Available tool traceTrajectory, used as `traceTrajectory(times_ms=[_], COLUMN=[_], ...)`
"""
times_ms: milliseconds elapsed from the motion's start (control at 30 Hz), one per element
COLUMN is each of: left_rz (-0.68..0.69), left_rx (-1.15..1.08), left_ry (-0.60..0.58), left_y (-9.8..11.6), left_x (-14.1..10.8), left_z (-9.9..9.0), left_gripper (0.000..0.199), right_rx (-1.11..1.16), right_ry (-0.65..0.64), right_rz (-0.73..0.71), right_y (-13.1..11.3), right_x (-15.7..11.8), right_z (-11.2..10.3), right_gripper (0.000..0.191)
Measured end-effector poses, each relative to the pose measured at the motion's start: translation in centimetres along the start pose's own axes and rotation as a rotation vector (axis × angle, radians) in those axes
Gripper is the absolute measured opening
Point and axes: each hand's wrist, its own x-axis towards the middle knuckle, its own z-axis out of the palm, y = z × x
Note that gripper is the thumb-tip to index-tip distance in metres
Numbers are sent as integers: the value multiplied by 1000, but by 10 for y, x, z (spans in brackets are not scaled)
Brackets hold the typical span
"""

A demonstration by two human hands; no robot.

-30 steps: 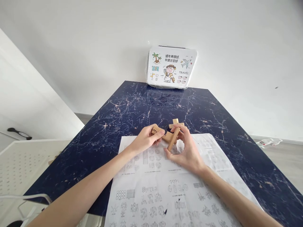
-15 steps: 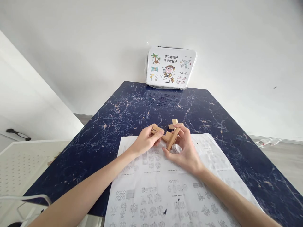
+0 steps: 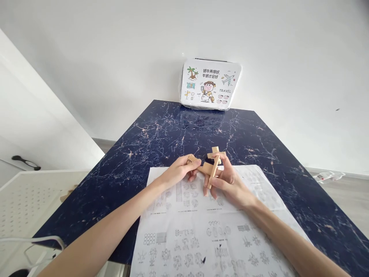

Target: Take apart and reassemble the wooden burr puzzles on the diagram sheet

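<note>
My left hand (image 3: pixel 183 169) pinches a flat wooden puzzle piece (image 3: pixel 192 159) with a dark mark like a letter on it. In my right hand (image 3: pixel 227 179) is a narrow wooden bar (image 3: pixel 213 171), gripped between thumb and fingers and tilted. The bar crosses another wooden piece (image 3: pixel 207 168) that lies between the two hands; whether they interlock I cannot tell. Just beyond my right fingers, more wooden pieces (image 3: pixel 215 150) form a cross shape. Beneath both hands lies a white instruction sheet (image 3: pixel 184 219) printed with line drawings of assembled shapes.
The dark blue marbled table (image 3: pixel 161 127) runs back to a white wall. A white case (image 3: pixel 210 82) with cartoon prints stands at its far edge. On the left are a perforated white surface (image 3: pixel 29 204) and a white cable (image 3: pixel 43 239). A clear plastic packet (image 3: pixel 328 176) lies at the right.
My right hand has turned the bar more upright and shifted its grip, with fingers now showing below it. My left hand keeps its pinch. The whole view has moved slightly.
</note>
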Motion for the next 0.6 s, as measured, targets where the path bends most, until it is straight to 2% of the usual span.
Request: traceTrajectory(times_ms=[167, 367, 600], left_rz=[-10, -25, -48], left_rx=[-115, -142, -178], left_ry=[-51, -91, -66], left_y=[1, -1, 1], left_x=[1, 1, 0], left_z=[-1, -3, 1], left_gripper=[39, 40, 42], right_rx=[125, 97, 180], right_ry=[3, 77, 169], right_rz=[82, 104, 113], right_y=[-7, -3, 1], right_x=[-1, -2, -2], right_z=[-3, -6, -6], right_gripper=[51, 60, 65])
